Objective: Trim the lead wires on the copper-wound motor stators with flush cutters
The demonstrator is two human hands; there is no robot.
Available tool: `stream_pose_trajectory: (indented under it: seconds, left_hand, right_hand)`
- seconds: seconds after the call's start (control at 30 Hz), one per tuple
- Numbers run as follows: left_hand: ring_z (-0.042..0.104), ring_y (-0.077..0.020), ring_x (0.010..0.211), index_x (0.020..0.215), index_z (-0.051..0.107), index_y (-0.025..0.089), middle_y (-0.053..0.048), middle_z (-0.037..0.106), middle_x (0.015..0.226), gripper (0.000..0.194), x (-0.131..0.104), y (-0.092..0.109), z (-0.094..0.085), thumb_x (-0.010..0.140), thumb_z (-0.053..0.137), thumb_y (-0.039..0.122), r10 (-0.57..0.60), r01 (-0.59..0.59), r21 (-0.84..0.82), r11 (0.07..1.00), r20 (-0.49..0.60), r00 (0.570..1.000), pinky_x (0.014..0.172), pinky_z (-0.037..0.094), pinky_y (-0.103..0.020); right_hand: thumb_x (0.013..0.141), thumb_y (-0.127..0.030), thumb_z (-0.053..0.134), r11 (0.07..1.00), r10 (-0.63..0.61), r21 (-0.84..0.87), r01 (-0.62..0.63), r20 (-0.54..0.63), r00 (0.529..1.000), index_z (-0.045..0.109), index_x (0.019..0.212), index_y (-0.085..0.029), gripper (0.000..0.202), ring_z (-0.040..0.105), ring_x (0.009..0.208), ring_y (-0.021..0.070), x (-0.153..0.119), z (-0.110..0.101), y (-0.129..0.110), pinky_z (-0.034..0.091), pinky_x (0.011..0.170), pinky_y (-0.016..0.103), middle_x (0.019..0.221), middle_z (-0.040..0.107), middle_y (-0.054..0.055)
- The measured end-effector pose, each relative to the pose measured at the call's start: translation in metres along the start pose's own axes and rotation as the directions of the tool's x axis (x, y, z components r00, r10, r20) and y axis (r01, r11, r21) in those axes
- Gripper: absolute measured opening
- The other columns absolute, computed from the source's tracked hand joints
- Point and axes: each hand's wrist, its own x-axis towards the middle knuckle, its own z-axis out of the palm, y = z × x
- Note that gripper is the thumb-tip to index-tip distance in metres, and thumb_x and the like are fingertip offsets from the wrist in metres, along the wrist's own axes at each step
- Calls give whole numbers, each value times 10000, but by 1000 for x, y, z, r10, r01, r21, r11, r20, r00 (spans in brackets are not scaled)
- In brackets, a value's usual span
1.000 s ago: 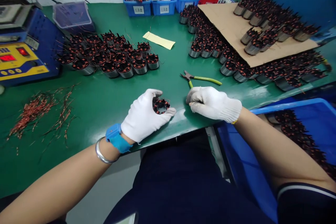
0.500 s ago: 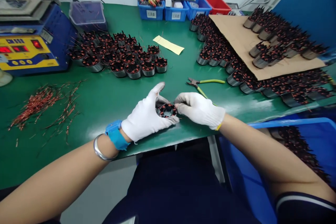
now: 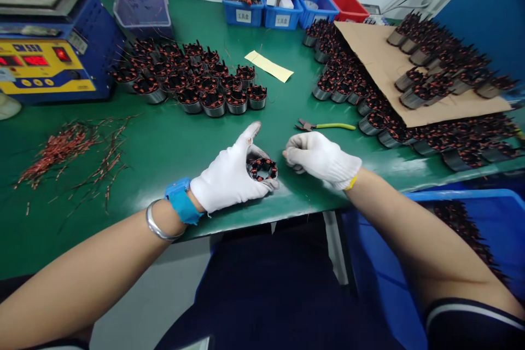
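Observation:
In a white glove, my left hand (image 3: 232, 175) is wrapped round a motor stator (image 3: 262, 170), a metal ring with black plastic and copper windings. Its open end faces up toward me, near the table's front edge. My right hand (image 3: 311, 156), also gloved, hovers just right of the stator, apart from it. Its thumb and fingers are pinched together; whether a thin wire is between them I cannot make out. Cutting pliers (image 3: 324, 126) with yellow-green handles lie behind my right hand, which covers one handle.
Several stators (image 3: 214, 104) stand in a group behind my left hand. More surround a cardboard sheet (image 3: 369, 65) on the right. Copper wire scraps (image 3: 61, 150) lie left, by a blue-yellow device (image 3: 49, 65). A blue bin (image 3: 471, 194) stands below the table at right.
My right hand has drawn away from the stator to the right, fingers still pinched. My left hand keeps its hold on the stator. The whole view has shifted slightly.

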Motion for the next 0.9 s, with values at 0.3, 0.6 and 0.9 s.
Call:
stream_pose_trajectory:
  seconds: [0.3,0.6,0.9]
  left_hand:
    - [683,-217,931,1531,12,188,-76,689,1148,1246,0,-1,-7,597,776,499,-12,17,-63,998,78,997,821,548,-325]
    - [660,-238,994,1474,262,196,-59,687,1121,1000,-1,-2,-1,655,731,525,98,-101,73,992,55,994,889,510,-363]
    - [677,-273,985,1490,256,234,-52,690,1106,1044,0,-8,-1,622,763,516,73,-87,171,981,91,993,834,533,-370]
  right_hand:
    - [789,-388,586,995,-93,-14,94,80,992,584,671,-201,221,531,534,103,7,8,-14,376,484,221,608,627,-23]
    - [840,-382,491,832,52,-549,-80,-67,996,610,729,-205,240,580,611,187,-37,-12,-12,370,508,288,720,635,49]
    - [782,-532,627,894,-250,-386,225,-15,968,332,1472,-179,829,634,953,266,-62,26,-10,501,766,360,1279,584,138]
